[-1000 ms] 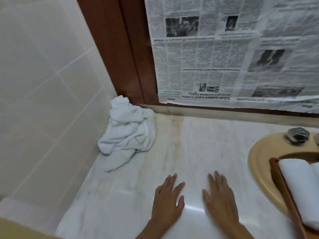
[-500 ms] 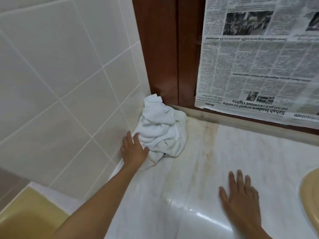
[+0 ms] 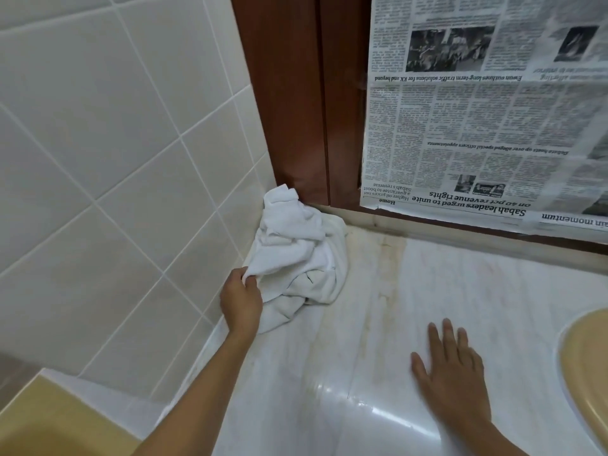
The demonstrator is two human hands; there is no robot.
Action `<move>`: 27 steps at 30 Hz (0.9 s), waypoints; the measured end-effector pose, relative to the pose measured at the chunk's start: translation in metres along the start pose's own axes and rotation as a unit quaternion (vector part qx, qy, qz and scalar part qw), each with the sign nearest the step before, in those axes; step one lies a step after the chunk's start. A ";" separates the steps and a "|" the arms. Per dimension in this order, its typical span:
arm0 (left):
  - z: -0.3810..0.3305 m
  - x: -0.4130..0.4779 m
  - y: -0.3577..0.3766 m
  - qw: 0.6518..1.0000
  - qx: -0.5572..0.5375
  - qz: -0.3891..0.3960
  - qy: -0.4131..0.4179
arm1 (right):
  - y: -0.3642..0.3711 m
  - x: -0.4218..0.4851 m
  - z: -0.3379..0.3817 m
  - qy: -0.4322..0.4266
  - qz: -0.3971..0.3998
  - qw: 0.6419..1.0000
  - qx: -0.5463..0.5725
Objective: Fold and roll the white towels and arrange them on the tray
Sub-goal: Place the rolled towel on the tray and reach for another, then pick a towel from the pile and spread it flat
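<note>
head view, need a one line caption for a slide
Left hand pinches the crumpled white towels in the corner while the right hand rests flat on the marble counter.

Only two hands and two forearms of the person were in view. The left hand (image 3: 241, 302) showed a rounded back and a line of knuckles. The left forearm (image 3: 194, 390) was long and slim, and it was bare up to the lower edge of the picture. The right hand (image 3: 452, 373) had four slender fingers (image 3: 446, 335) and a thumb, all bare. The right forearm (image 3: 493, 439) was seen only for a short piece, also bare. The fingernails were too blurred to tell.
</note>
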State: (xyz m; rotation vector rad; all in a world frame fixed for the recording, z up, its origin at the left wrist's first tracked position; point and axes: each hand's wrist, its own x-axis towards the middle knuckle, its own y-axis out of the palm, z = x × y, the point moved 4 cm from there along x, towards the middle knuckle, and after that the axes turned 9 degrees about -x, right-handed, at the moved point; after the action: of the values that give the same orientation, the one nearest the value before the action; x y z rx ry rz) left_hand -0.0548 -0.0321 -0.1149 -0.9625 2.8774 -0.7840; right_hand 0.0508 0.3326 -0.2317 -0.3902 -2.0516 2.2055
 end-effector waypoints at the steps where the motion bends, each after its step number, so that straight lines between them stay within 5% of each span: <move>1: -0.007 -0.012 -0.006 0.999 -0.048 0.003 -0.005 | -0.003 -0.001 0.001 0.004 0.008 1.000 0.000; 5: -0.033 -0.050 -0.017 0.984 -0.165 0.042 -0.059 | -0.018 0.010 0.015 0.030 0.097 0.995 0.015; 8: -0.069 -0.053 -0.017 0.972 -0.216 0.085 -0.046 | -0.060 0.029 0.044 0.024 0.132 0.977 0.163; 12: -0.145 -0.045 -0.027 0.962 -0.227 0.149 0.027 | -0.167 0.039 0.092 -0.103 0.043 0.928 0.355; 18: -0.256 -0.057 -0.052 0.915 -0.270 0.261 0.149 | -0.334 0.016 0.118 -0.279 -0.038 0.835 0.472; 23: -0.306 -0.089 -0.059 0.862 -0.301 0.369 0.174 | -0.390 -0.011 0.099 -0.346 0.049 0.780 0.520; 27: -0.319 -0.110 -0.063 0.839 -0.308 0.416 0.172 | -0.392 -0.026 0.072 -0.344 0.116 0.786 0.500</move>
State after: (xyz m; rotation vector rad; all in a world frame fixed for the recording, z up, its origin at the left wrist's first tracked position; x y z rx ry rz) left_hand 0.0183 0.1329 0.1772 0.5747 3.3828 0.0752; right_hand 0.0190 0.2902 0.1644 0.3515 -0.6243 3.4936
